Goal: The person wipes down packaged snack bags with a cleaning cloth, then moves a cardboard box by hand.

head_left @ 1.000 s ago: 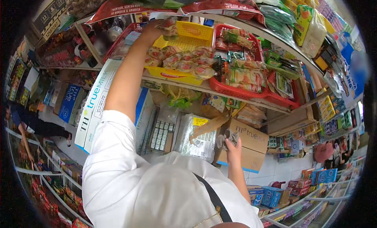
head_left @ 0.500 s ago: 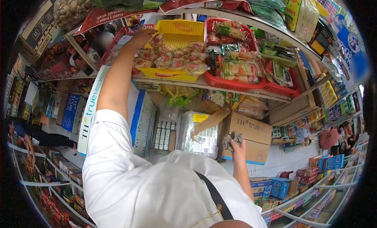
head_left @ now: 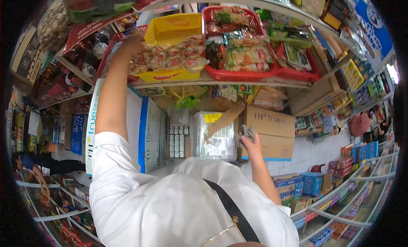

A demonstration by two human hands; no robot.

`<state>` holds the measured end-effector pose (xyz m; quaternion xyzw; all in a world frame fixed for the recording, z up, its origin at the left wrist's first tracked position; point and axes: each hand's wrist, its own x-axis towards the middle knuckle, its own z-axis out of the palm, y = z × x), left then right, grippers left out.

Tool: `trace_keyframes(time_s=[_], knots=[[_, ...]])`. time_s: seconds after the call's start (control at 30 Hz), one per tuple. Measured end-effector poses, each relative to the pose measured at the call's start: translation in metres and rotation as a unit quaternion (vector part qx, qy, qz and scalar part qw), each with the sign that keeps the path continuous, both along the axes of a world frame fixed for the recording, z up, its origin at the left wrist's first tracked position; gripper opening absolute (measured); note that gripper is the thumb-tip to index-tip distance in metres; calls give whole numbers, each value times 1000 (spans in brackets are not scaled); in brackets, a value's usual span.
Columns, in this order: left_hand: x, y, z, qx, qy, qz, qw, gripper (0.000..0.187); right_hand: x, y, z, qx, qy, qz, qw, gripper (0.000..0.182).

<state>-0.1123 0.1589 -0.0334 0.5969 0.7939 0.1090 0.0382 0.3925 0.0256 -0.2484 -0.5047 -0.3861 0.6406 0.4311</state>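
My left hand (head_left: pixel 132 46) reaches up to the shelf, over the left side of the yellow basket (head_left: pixel 170 23), where it meets a red basket (head_left: pixel 102 62). Its fingers are blurred, and what they touch is not clear. Several small wrapped packets (head_left: pixel 170 57) lie in the front of the yellow basket, just right of that hand. Lower down, my right hand (head_left: pixel 253 145) grips a crumpled grey cloth (head_left: pixel 245 133) in front of a brown carton (head_left: pixel 272 130).
A red basket of packets (head_left: pixel 248 57) stands right of the yellow one, above the shelf edge (head_left: pixel 204 81). Under it are a plastic-wrapped pack (head_left: pixel 214 140) and a large milk carton (head_left: pixel 153 134). Another person's arm (head_left: pixel 41 179) shows at far left.
The view has shifted, and the baskets now appear further left. My left hand has moved from the yellow basket's upper left corner down its left side. My right hand still holds the cloth.
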Motion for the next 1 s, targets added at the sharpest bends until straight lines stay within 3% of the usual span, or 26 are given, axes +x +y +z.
trace_keyframes(time_s=[0.07, 0.1, 0.27, 0.33, 0.47, 0.6, 0.77, 0.87, 0.93, 1.0], knots=[[32, -17, 20, 109, 23, 18, 994, 37, 6, -2, -11, -19, 13, -6, 1000, 43], [41, -25, 18, 190, -37, 22, 981, 36, 9, -3, -13, -46, 12, -2, 999, 45], [125, -80, -17, 518, -260, -25, 814, 20, 10, 2, -36, -69, 45, -10, 997, 37], [163, -103, -51, 529, -243, -60, 811, 11, 8, 3, -34, -82, 47, -12, 995, 34], [222, -137, -107, 377, -205, -178, 885, 10, 18, 12, -36, -125, 64, 12, 990, 34], [281, -157, -148, 233, -230, -239, 914, 12, 44, 28, -65, -153, 35, 20, 987, 33], [346, -150, -186, 158, -291, -166, 929, 21, 104, 63, -125, -119, -14, 0, 993, 31], [380, -135, -227, 60, -320, -139, 935, 35, 144, 83, -138, -58, -108, -58, 991, 33], [409, -120, -248, 11, -334, -106, 936, 42, 181, 96, -181, -24, -214, -75, 974, 35], [431, -101, -271, -26, -274, -143, 951, 49, 212, 100, -205, 20, -309, -96, 946, 38]])
